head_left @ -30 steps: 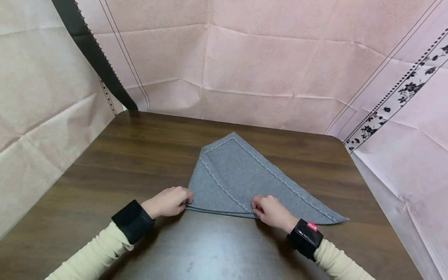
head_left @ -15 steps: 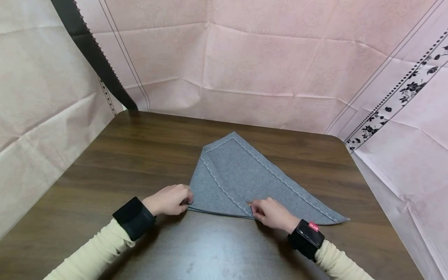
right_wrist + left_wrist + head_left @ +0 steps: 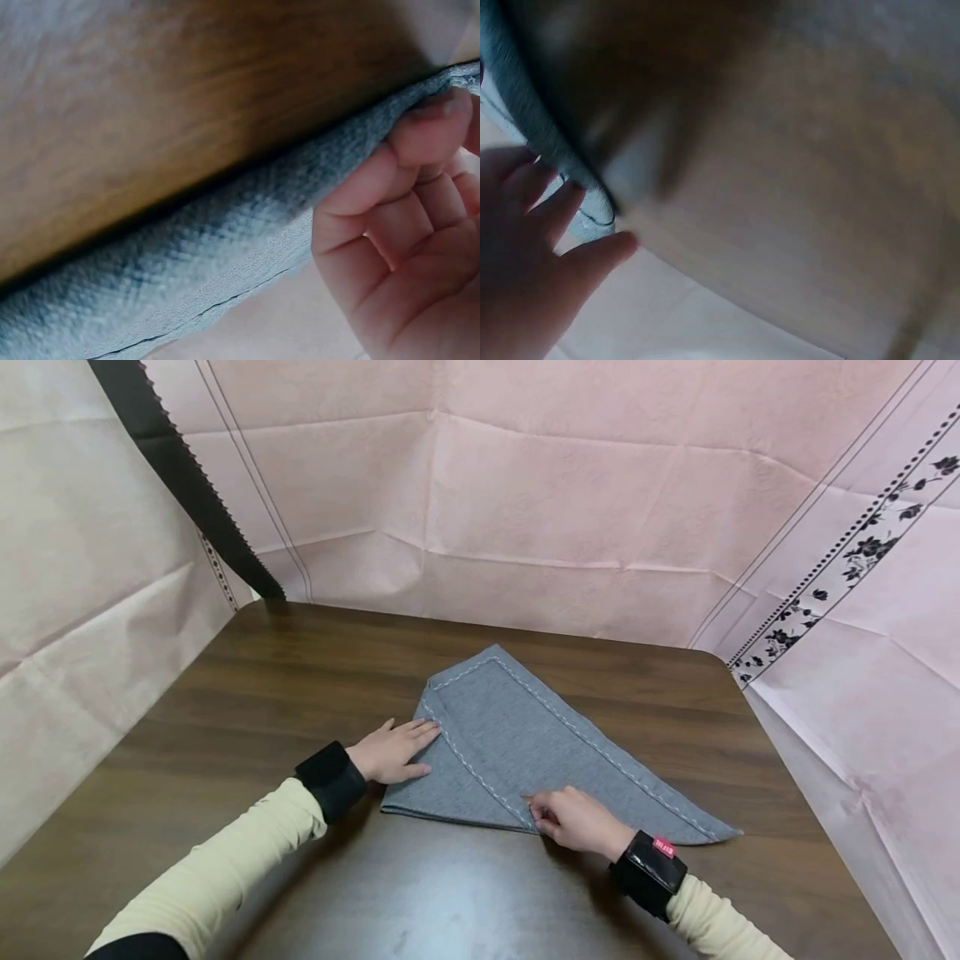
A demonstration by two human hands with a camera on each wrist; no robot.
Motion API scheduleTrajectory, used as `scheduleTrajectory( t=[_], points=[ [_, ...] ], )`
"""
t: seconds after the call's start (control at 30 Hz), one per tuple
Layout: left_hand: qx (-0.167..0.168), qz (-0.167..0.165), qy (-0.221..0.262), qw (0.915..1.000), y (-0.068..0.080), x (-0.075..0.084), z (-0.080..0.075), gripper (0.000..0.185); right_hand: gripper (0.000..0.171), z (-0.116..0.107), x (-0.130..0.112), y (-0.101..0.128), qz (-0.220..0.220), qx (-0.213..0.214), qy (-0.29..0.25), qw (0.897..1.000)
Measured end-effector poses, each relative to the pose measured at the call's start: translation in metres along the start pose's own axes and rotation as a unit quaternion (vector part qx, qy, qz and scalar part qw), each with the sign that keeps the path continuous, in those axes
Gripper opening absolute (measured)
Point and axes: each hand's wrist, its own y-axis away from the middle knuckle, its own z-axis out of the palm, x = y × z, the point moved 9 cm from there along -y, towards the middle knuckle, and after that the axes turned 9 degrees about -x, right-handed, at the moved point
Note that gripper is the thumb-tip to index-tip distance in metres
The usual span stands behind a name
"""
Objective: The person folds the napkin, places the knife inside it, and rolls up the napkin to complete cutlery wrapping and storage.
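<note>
From the head view, the folded grey cloth (image 3: 525, 752) lies mid-table (image 3: 262, 693), bare wood all around; the left hand (image 3: 393, 750) rests flat, fingers straight, on its left edge. The left wrist view is blurred. In the right wrist view, the right hand (image 3: 405, 225) pinches the near edge.

The cloth (image 3: 525, 752) lies on the table (image 3: 285, 693) before me. My left hand (image 3: 393, 752) rests on its left edge; my right hand (image 3: 573, 818) is at its near edge, to the right.

Dark wood table (image 3: 300, 677); creased pink sheet backdrop (image 3: 570, 485).
</note>
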Motion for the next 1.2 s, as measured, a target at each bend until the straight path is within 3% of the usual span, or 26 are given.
scheduleTrajectory(
  t=[0.17, 0.27, 0.43, 0.63, 0.9, 0.97, 1.03, 1.13, 1.2],
  points=[
    [0.088, -0.007, -0.039, 0.9953, -0.013, -0.001, -0.014, 0.056, 0.023, 0.002, 0.001, -0.002, -0.002, -0.008, -0.006, 1.0],
    [0.103, -0.025, -0.061, 0.9925, -0.024, -0.006, -0.021, 0.05, 0.023, 0.002, 0.002, -0.003, 0.0, -0.014, -0.008, 1.0],
    [0.087, -0.047, -0.052, 0.9937, -0.035, -0.02, -0.022, 0.048, 0.023, 0.003, -0.002, -0.004, -0.008, -0.013, -0.009, 1.0],
    [0.034, -0.058, -0.009, 0.9977, -0.043, -0.038, -0.012, 0.069, 0.023, 0.002, 0.0, -0.004, -0.003, -0.017, -0.015, 1.0],
    [-0.024, -0.061, 0.023, 0.9976, -0.047, -0.043, -0.01, 0.072, 0.02, 0.002, 0.0, -0.002, -0.001, -0.008, -0.011, 1.0],
    [-0.007, -0.059, 0.01, 0.9982, -0.048, -0.038, -0.016, 0.068, 0.02, 0.001, 0.0, -0.001, 0.0, -0.002, -0.01, 1.0],
    [0.033, -0.043, -0.013, 0.9984, -0.049, -0.025, -0.026, 0.06, 0.021, 0.001, 0.0, 0.0, 0.0, 0.001, -0.017, 1.0],
    [0.114, 0.007, -0.05, 0.9922, -0.047, 0.01, -0.044, 0.044, 0.021, 0.0, 0.002, 0.001, -0.001, -0.001, -0.05, 0.999],
    [0.149, 0.046, -0.071, 0.9852, -0.045, 0.039, -0.052, 0.032, 0.018, -0.003, 0.005, 0.003, 0.002, -0.002, -0.071, 0.997]
  ],
)
